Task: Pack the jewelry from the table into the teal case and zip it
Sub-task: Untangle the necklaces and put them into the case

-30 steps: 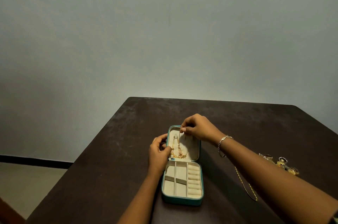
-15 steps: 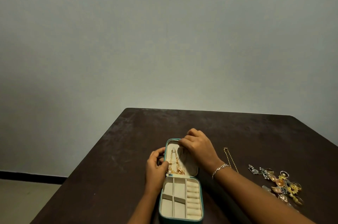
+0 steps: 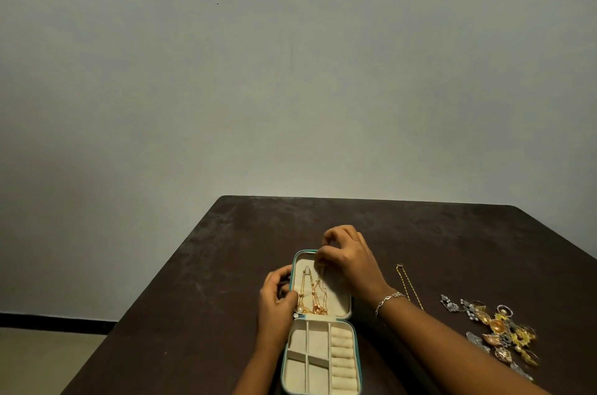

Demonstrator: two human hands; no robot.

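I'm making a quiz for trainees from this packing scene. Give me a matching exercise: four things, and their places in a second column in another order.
Things
1. gold necklaces
2. loose gold chain
3. silver bracelet
4. ring rolls

Places
A. around the right wrist
B. near half of the teal case
C. on the table, right of the case
D. far half of the case

Pairs: 1-D, 2-C, 3-A, 4-B
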